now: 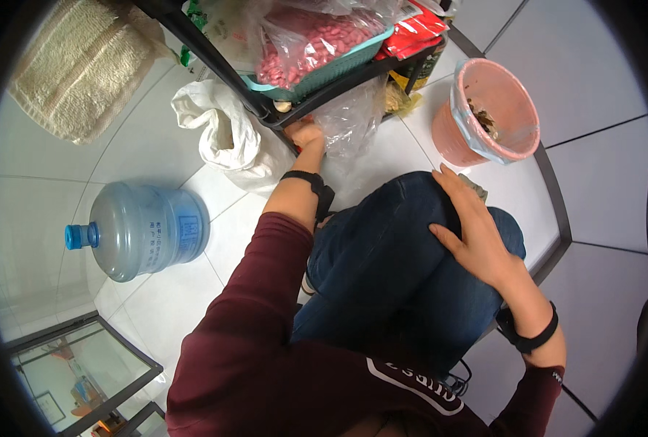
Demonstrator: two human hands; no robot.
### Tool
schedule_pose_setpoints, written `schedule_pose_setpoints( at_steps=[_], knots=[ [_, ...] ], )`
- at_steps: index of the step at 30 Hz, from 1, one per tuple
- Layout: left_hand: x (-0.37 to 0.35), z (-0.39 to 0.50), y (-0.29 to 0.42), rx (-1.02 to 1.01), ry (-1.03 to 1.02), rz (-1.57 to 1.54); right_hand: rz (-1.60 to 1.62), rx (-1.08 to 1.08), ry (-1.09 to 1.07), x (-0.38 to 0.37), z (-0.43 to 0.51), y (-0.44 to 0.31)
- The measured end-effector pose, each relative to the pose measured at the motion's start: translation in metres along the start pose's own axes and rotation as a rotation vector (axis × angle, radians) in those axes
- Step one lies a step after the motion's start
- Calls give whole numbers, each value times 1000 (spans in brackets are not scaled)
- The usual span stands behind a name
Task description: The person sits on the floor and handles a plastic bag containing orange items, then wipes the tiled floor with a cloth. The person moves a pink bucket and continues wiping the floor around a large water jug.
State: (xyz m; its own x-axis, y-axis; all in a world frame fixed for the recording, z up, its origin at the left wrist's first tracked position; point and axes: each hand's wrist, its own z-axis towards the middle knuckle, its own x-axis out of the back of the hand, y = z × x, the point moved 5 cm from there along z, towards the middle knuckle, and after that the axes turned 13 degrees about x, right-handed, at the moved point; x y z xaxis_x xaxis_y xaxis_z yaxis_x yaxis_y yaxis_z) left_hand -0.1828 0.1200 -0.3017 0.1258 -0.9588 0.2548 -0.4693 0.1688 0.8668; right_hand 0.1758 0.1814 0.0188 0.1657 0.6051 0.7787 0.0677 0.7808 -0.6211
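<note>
My left hand [308,134] reaches in under the lower front corner of a black shelf rack [332,82]. The rack hides most of its fingers, and a bit of something red shows beside them. Close to that hand on the right hangs a clear plastic bag [351,117]; on its left stands a white woven sack [242,147] with a rolled-down mouth. Spread over the knee of my blue jeans [378,235], my right hand [474,235] holds nothing. Above my left hand, a teal plastic basket [324,68] on the rack carries pink-skinned peanuts [324,46] in clear plastic.
A pink bin [444,134] with a liner and some scraps stands at the right. At the left, a blue water-cooler bottle [149,229] bearing writing lies on white floor tiles [231,218]. A beige towel [78,65] hangs upper left. Red packets [414,33] sit beside the basket.
</note>
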Motion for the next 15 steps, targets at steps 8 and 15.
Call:
schedule_pose_setpoints(
  at_steps=[8, 15],
  knots=[
    [-36, 54, -16, -257, -35, 994, 47, -43, 7, 8, -3, 1],
    [-24, 24, -14, -860, 237, 1170, 31, -44, 31, 6, 0, 8]
  ],
)
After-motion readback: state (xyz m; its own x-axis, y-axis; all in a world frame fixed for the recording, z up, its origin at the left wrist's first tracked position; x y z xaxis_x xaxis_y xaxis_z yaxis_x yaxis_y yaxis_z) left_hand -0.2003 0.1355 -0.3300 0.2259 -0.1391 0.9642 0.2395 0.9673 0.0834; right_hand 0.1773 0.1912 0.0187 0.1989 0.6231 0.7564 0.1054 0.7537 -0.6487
